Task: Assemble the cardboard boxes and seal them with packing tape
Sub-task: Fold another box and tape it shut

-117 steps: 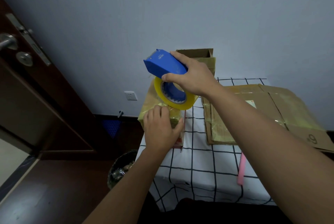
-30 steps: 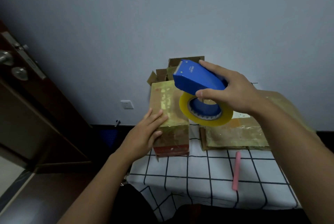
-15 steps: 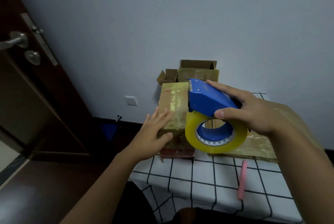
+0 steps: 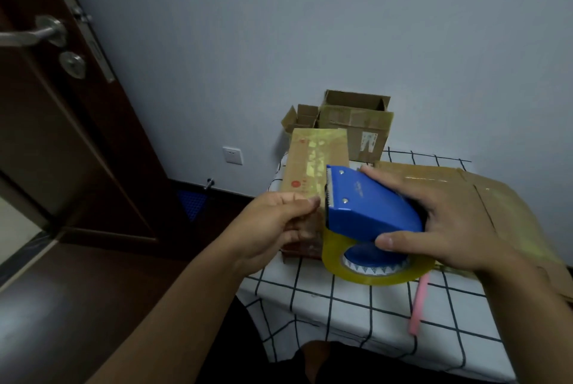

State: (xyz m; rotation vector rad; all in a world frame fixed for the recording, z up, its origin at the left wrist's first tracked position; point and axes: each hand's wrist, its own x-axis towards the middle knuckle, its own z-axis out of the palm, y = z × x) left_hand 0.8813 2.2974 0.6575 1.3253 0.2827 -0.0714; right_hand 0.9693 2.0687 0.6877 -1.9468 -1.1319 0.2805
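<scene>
A tall, tape-covered cardboard box (image 4: 314, 157) lies on the checked tablecloth (image 4: 341, 309) at its left edge. My right hand (image 4: 455, 228) grips a blue tape dispenser (image 4: 369, 206) with a yellowish tape roll (image 4: 338, 262) and holds it just right of the box's near end. My left hand (image 4: 276, 222) is in front of that near end. Its thumb and forefinger pinch together right at the dispenser's toothed blade. The clear tape between them is hard to make out.
An open cardboard box (image 4: 356, 126) and a smaller open one (image 4: 302, 116) stand at the back by the wall. Flattened taped cardboard (image 4: 483, 197) covers the table's right side. A pink stick (image 4: 418, 306) lies near the front. A dark door (image 4: 46, 135) stands open at left.
My right hand lowered the dispenser toward the box's near end. My left hand left the box's side, where it lay flat, and curled into a pinch at the blade.
</scene>
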